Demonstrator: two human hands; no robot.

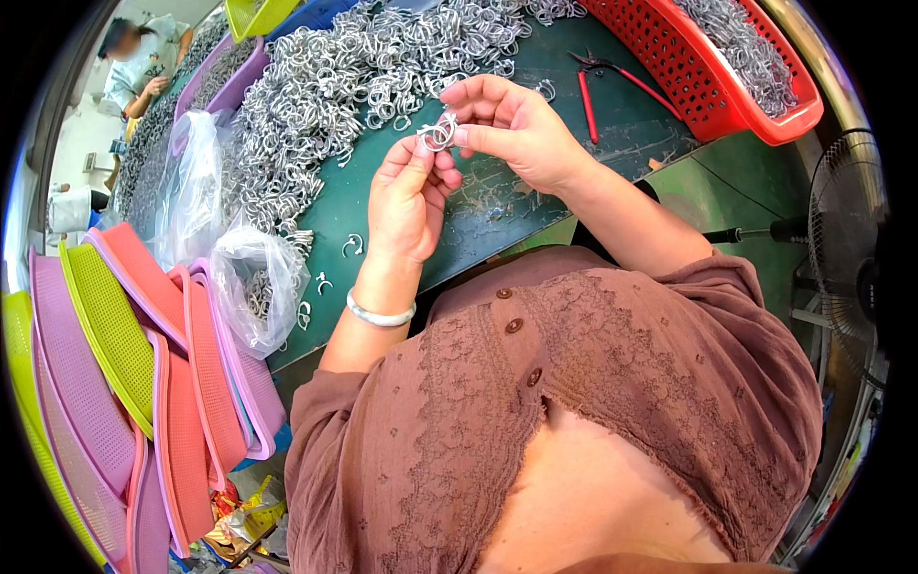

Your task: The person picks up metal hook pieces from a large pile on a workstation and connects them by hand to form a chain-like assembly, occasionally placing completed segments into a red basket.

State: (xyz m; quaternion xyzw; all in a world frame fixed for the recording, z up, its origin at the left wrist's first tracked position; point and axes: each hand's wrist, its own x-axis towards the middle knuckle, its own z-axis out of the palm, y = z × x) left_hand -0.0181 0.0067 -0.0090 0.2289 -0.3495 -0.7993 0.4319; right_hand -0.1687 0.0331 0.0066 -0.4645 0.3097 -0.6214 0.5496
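Just in front of the big heap, my two hands meet over the green table. My left hand (411,196) pinches a few silvery metal rings (439,133) between thumb and fingertips. From the other side my right hand (512,129) has its thumb and fingers closed on the same rings. The rings look open-ended with small knobs, but their detail is too small to tell. A large heap of similar rings (316,91) covers the far left of the table. Several loose ones, such as a ring (354,245), lie beside my left wrist.
Red-handled cutting pliers (587,105) lie right of my hands. A red basket (669,72) holding metal pieces stands at the far right. Clear plastic bags (253,330) and stacked colored baskets (105,373) are at left. A fan (841,249) stands at right; another person (143,67) sits far left.
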